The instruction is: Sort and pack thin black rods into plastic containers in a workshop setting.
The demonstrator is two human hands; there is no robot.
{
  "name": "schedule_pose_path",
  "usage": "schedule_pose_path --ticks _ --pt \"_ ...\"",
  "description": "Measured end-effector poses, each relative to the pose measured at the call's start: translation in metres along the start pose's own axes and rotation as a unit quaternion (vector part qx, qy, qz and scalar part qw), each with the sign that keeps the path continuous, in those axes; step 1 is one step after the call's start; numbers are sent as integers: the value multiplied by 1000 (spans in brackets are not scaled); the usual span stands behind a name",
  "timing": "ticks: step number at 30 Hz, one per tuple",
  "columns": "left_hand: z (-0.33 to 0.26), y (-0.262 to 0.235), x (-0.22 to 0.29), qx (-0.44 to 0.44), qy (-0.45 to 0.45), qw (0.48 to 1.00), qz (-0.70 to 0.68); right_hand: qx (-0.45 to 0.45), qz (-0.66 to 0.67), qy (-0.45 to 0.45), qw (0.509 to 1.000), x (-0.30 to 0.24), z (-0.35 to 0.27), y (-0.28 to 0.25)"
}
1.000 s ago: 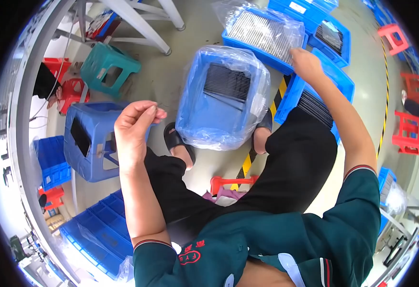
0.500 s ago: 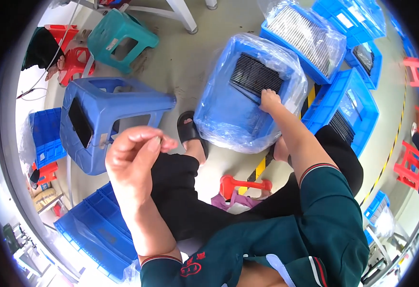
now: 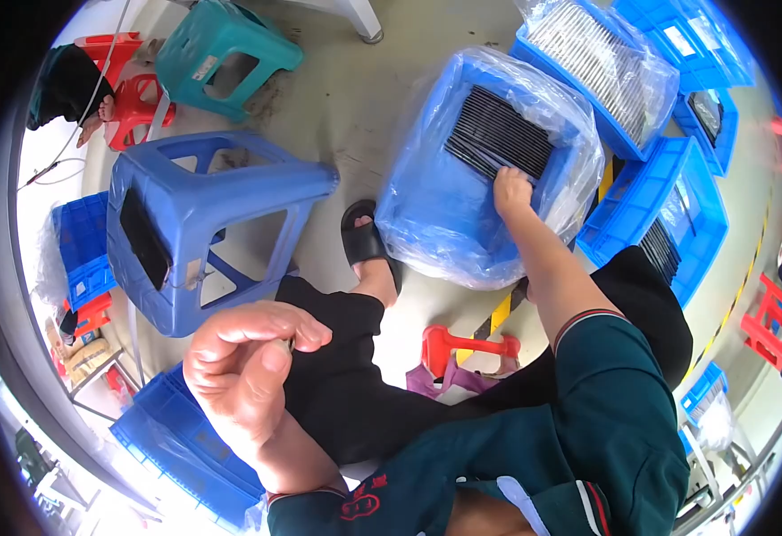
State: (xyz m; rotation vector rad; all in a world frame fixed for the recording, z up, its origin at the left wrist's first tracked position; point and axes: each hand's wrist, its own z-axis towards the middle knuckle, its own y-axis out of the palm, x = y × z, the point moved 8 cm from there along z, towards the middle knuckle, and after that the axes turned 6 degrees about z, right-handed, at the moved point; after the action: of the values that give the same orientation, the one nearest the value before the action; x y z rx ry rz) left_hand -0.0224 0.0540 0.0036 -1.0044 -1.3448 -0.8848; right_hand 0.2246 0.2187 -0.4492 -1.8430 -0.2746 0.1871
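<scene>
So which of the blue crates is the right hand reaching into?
The plastic-lined crate nearest the foot; the right hand touches its dark strips. The other crates sit farther right, untouched.

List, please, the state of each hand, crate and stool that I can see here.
Right hand: fingers on the row of thin dark flat parts.
Left hand: raised, fingers pinched on something small.
Blue plastic crate lined with a clear bag: open, partly filled.
Blue plastic stool: lying on its side.
Teal plastic stool: tilted.

Grey floor [image 3: 337, 98], blue crates [image 3: 462, 205], blue stool [image 3: 203, 214], teal stool [image 3: 221, 49], red stools [image 3: 136, 107]
</scene>
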Motion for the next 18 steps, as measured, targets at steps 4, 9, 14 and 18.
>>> schedule_pose_path --ticks 4,9,14,18 --pt "1 0 -7 -5 3 1000 -4 -49 26 30 998 23 14 5" --pt "-1 -1 2 2 16 1000 -7 -139 88 -103 981 15 7 -1" --pt "-10 -3 5 18 -7 998 -65 -160 57 -185 968 9 -3 -32" --pt "-14 -4 5 11 -7 999 -43 -118 -88 -198 969 -11 5 -74"
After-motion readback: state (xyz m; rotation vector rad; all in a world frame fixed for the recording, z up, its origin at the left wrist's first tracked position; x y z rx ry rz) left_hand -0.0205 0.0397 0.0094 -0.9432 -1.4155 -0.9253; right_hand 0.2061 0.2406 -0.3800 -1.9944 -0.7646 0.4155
